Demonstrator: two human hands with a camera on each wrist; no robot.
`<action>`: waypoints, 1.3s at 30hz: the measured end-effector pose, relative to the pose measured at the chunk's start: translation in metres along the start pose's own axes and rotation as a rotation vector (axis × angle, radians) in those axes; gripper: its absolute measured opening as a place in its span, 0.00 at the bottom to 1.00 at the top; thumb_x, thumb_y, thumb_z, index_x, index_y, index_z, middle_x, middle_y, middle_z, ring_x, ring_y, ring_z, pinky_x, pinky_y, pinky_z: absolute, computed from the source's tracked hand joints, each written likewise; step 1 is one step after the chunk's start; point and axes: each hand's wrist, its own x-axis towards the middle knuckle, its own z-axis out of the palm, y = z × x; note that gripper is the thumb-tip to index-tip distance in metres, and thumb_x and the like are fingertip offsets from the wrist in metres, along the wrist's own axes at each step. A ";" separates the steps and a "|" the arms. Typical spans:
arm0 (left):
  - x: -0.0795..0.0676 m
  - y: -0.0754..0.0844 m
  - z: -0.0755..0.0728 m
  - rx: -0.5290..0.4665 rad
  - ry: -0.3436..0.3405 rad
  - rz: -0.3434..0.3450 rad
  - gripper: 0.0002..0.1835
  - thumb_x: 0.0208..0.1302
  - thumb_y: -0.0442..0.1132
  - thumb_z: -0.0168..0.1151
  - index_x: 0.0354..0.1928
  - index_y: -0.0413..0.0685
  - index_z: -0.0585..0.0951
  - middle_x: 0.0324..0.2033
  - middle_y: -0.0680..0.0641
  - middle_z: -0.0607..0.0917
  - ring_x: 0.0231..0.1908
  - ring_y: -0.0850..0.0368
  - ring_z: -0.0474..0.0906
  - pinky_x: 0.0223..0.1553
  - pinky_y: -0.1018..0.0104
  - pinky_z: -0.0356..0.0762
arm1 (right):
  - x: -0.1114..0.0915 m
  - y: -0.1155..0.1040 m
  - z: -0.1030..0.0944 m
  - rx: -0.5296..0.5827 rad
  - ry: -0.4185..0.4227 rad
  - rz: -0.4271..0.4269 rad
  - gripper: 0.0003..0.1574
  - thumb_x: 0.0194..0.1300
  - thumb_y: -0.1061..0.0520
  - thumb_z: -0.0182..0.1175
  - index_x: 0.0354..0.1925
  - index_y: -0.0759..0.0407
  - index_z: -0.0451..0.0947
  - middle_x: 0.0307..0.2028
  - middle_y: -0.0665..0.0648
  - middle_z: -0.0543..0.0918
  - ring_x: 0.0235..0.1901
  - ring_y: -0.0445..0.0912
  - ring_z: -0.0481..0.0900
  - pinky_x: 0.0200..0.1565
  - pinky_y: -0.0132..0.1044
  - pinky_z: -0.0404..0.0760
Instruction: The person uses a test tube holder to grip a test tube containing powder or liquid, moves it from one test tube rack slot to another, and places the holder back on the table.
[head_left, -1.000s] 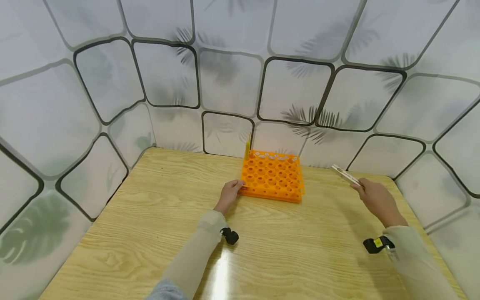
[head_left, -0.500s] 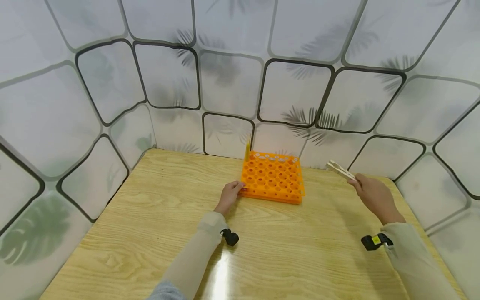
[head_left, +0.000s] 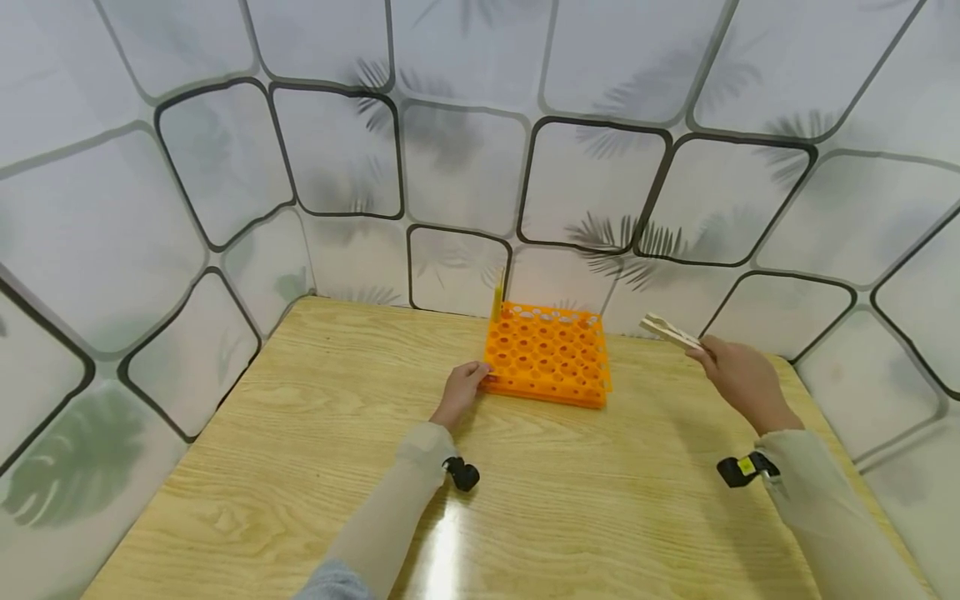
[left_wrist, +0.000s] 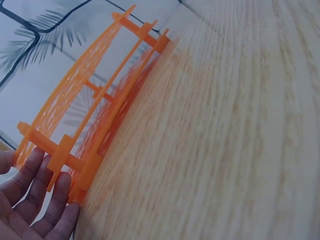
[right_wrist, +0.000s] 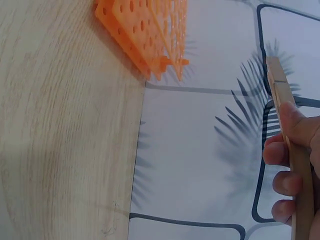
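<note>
An orange plastic test tube rack (head_left: 546, 354) with rows of round holes stands on the table. At its front left corner, my left hand (head_left: 459, 392) grips the rack. The left wrist view shows the thumb up at the top plate and the fingers (left_wrist: 37, 192) at the corner post and lower tiers. My right hand (head_left: 742, 383) holds a wooden test tube holder (head_left: 670, 332) above the table, to the right of the rack, its front end pointing left and away. Thumb and curled fingers wrap its shaft in the right wrist view. A slim yellow tube (head_left: 497, 304) rises upright at the rack's back left corner.
The wood-grain table (head_left: 337, 467) ends at a pale patterned curtain (head_left: 457, 183) close behind the rack. That curtain also runs along both sides. Small black cameras (head_left: 461, 473) are strapped to both wrists.
My right hand has moved left with the test tube holder, bringing its front end nearer the rack. The left hand and the rack have stayed in place.
</note>
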 end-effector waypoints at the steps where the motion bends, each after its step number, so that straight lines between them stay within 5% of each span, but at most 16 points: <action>1: 0.000 0.000 0.000 -0.003 0.000 -0.003 0.18 0.73 0.41 0.46 0.47 0.33 0.79 0.49 0.36 0.81 0.46 0.48 0.78 0.42 0.62 0.77 | 0.002 -0.001 0.000 0.004 -0.010 0.002 0.19 0.71 0.53 0.50 0.24 0.60 0.67 0.13 0.52 0.68 0.12 0.42 0.60 0.18 0.35 0.58; 12: 0.003 0.001 0.002 -0.014 0.000 0.020 0.18 0.73 0.40 0.46 0.47 0.31 0.79 0.48 0.34 0.82 0.48 0.43 0.78 0.39 0.64 0.76 | 0.018 -0.013 0.004 0.034 -0.051 -0.004 0.18 0.70 0.51 0.52 0.26 0.58 0.78 0.21 0.56 0.84 0.12 0.40 0.64 0.17 0.34 0.61; 18: -0.008 0.014 -0.001 -0.025 -0.015 0.030 0.18 0.73 0.38 0.45 0.47 0.27 0.77 0.48 0.30 0.80 0.49 0.37 0.76 0.42 0.55 0.76 | 0.026 -0.025 0.002 0.089 -0.026 -0.006 0.19 0.69 0.50 0.52 0.27 0.57 0.80 0.24 0.58 0.85 0.13 0.40 0.67 0.19 0.35 0.63; 27: 0.002 0.000 0.001 -0.020 0.014 -0.012 0.17 0.72 0.41 0.47 0.46 0.34 0.80 0.48 0.37 0.82 0.47 0.47 0.78 0.43 0.62 0.77 | 0.040 -0.038 0.002 0.107 -0.005 0.004 0.17 0.69 0.52 0.53 0.32 0.61 0.83 0.23 0.58 0.84 0.15 0.41 0.67 0.19 0.36 0.64; 33: 0.003 -0.001 0.001 -0.032 0.005 -0.013 0.18 0.72 0.42 0.47 0.46 0.32 0.79 0.48 0.34 0.81 0.48 0.42 0.76 0.44 0.56 0.75 | 0.046 -0.043 0.004 0.114 -0.008 0.007 0.18 0.70 0.51 0.52 0.31 0.60 0.82 0.24 0.59 0.85 0.13 0.43 0.62 0.18 0.35 0.59; 39: 0.004 -0.002 0.001 -0.004 0.026 0.000 0.18 0.72 0.42 0.48 0.43 0.34 0.80 0.44 0.36 0.82 0.40 0.51 0.76 0.37 0.67 0.71 | 0.054 -0.046 0.005 0.130 0.013 -0.001 0.20 0.69 0.49 0.52 0.27 0.59 0.80 0.21 0.57 0.83 0.13 0.44 0.60 0.17 0.35 0.58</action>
